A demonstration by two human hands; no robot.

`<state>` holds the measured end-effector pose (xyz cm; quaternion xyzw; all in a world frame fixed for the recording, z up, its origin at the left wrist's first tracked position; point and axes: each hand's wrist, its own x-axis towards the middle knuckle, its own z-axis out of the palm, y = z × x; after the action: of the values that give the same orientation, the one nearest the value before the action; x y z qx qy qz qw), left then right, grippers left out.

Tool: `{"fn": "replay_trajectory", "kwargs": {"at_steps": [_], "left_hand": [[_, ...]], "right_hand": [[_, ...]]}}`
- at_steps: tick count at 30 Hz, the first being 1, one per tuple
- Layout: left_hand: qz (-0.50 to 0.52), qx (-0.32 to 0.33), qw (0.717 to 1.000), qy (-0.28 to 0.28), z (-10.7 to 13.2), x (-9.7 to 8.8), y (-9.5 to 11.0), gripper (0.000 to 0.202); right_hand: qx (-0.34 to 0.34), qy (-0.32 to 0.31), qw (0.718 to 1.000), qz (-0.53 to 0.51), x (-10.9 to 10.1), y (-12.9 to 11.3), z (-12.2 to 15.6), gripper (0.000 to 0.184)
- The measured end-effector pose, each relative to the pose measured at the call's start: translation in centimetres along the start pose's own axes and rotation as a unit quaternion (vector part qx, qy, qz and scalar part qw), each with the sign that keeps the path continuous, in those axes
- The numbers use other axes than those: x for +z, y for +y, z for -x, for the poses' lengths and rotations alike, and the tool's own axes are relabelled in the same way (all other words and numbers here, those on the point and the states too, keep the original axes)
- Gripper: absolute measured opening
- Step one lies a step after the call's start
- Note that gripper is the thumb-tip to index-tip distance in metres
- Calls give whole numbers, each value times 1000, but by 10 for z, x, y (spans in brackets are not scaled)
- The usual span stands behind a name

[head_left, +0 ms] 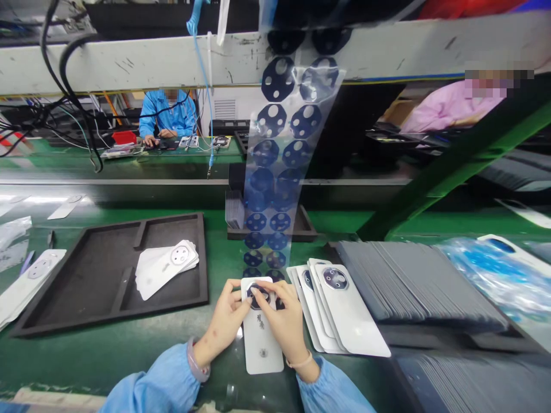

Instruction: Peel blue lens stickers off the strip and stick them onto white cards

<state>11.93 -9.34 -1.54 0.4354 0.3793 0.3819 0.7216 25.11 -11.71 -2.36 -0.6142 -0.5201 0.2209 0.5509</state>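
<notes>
A white phone back cover (263,350) lies lengthwise before me on the green bench, dark lettering and a round mark on its face. My left hand (227,312) grips its upper left edge, thumb on the dark camera area (259,297). From the other side, my right hand (284,318) is closed over that same area, its thumb pressing on it and its fingers around the upper right edge. Fingers partly hide the camera area. Just beyond the cover hangs a clear film strip (275,189) with rows of dark octagonal stickers; its lower end is hidden.
White back covers (350,315) are stacked on the right, beside a tray of grey sheets (413,281). A black tray (167,310) on the left holds more covers (166,267). A green post (451,155) slants at right. Two people work across the bench.
</notes>
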Motion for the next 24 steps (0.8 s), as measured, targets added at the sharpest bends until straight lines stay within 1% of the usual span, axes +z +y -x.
{"fn": "replay_trajectory", "kwargs": {"at_steps": [7,8,11,12,13,16,19,21,23,24], "left_hand": [[23,13,999,22,2,7,1,46],[23,13,999,25,2,7,1,46],[19,14,999,30,2,7,0,45],[17,15,999,32,2,7,0,45],[15,15,999,32,2,7,0,46],[15,18,999,33,3,6,1,47],[17,20,999,32,3,6,2,47],[16,21,999,32,3,5,2,45],[10,23,999,35,2,3,2,45],[8,21,999,37,2,3,2,44]], "right_hand": [[28,-5,999,-18,0,1,-1,25],[38,1,999,-21,0,1,-1,30],[63,30,997,-19,1,2,0,61],[68,36,997,-18,1,2,-1,66],[70,36,997,-16,1,3,-1,67],[70,37,997,-17,1,5,-3,58],[77,50,995,-30,1,3,-4,56],[103,8,991,-90,1,1,-5,48],[139,-53,973,-179,0,-1,-5,36],[155,-76,960,-219,0,-1,-5,33]]}}
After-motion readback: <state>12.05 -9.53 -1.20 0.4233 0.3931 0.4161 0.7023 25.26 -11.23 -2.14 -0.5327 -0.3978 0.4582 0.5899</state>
